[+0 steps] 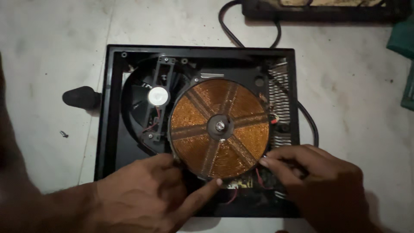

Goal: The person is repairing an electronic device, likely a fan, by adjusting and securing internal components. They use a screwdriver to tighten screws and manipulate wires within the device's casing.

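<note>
Dim light and both hands hid the near circuitry of the opened black plastic induction cooker (113, 108) on the pale floor (51, 47). Its round copper coil (219, 128) sat centre-right. The left hand (142, 194) lay open, forefinger touching the coil's near rim; the right hand (321, 181) apparently pinched something unseen beside it.

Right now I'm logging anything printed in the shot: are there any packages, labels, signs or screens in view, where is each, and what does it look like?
None that show as such. The only pale patch is a round white disc on the fan hub, left of the copper coil; too glared to tell if it is a label.
</note>
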